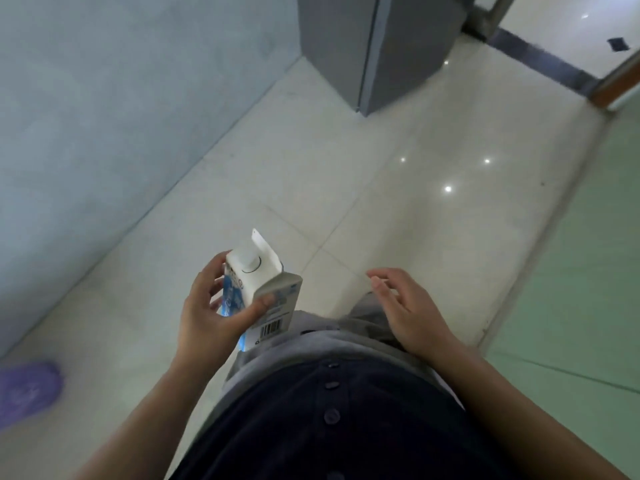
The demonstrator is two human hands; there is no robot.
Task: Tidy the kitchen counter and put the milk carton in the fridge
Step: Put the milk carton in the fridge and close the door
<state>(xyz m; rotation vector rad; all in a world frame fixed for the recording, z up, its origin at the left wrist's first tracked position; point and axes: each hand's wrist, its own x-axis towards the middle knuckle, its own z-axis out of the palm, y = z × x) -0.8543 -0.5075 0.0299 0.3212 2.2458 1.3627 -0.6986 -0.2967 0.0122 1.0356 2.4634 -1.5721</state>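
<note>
- Dark buttoned garment (pixel 332 420): nearest the camera, it filled the lower middle of the view, with both bare forearms reaching forward past it.
- Tiled floor (pixel 381 202): pale and glossy, it ran from the person's feet to the far corner, a grey wall (pixel 104 98) along its left side.
- Fridge (pixel 374 46): a grey cabinet with its door shut stood ahead and slightly right, well apart from both hands.
- Right hand (pixel 412 306): empty, fingers loosely spread, palm turned inward. It appeared the freer one for the door.
- Left hand (pixel 211 306): clamped on the milk carton, thumb across the barcode face, fingers behind.
- Milk carton (pixel 263 289): carried at waist height, long axis tilted, capped top pointing up and away toward the fridge.
- Purple slipper (pixel 27 389): blurred, at the lower left.
</note>
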